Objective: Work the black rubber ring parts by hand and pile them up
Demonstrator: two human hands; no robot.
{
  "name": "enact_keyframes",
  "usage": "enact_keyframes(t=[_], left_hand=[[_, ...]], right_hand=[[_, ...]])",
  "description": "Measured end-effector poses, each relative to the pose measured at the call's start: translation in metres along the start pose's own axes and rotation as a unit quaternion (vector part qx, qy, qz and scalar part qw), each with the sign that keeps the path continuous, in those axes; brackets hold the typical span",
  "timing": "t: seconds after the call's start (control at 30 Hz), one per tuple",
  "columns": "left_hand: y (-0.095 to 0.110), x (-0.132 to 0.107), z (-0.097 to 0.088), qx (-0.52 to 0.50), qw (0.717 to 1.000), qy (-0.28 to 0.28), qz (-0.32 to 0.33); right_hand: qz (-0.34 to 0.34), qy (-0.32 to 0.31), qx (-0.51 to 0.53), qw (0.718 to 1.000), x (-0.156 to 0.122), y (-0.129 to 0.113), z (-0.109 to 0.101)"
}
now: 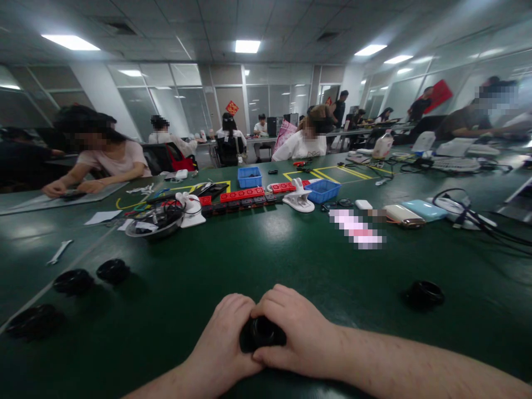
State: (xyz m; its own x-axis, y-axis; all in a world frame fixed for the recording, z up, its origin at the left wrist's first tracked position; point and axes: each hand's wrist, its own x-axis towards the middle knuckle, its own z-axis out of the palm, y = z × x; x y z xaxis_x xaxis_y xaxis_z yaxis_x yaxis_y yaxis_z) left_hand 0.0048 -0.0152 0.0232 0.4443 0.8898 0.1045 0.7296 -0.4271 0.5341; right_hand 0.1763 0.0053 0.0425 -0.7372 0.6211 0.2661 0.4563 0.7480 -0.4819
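Note:
Both hands are closed round a black, round, hollow part (265, 333) low in the middle of the head view. My left hand (224, 331) wraps its left side. From the right, my right hand (296, 326) grips it, fingers over the far side and thumb at the near side. The hands partly cover it, and its exact kind does not show. Similar black ring-shaped parts lie on the green table (174, 288): one (424, 294) to the right and several to the left, among them a black ring (113, 270).
A wrench (60, 252) lies at the left. Farther back are a bowl of black items (154, 228), red power strips (242, 194), a white clip base (300, 200), a blue bin (322, 191), a light-blue case (424, 209) and cables. Other people sit around the table.

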Motion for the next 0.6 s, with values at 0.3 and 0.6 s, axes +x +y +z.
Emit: enact_keyframes(t=[0.3,0.6], left_hand=[[-0.007,0.007,-0.014,-0.069,0.988,-0.11,0.083],[-0.009,-0.001,-0.006,-0.052,0.994,-0.067,0.066]], right_hand=[[-0.144,-0.062,0.076,0.985,0.0,0.006,-0.006],[-0.093,-0.031,0.023,0.995,-0.001,-0.003,-0.004]])
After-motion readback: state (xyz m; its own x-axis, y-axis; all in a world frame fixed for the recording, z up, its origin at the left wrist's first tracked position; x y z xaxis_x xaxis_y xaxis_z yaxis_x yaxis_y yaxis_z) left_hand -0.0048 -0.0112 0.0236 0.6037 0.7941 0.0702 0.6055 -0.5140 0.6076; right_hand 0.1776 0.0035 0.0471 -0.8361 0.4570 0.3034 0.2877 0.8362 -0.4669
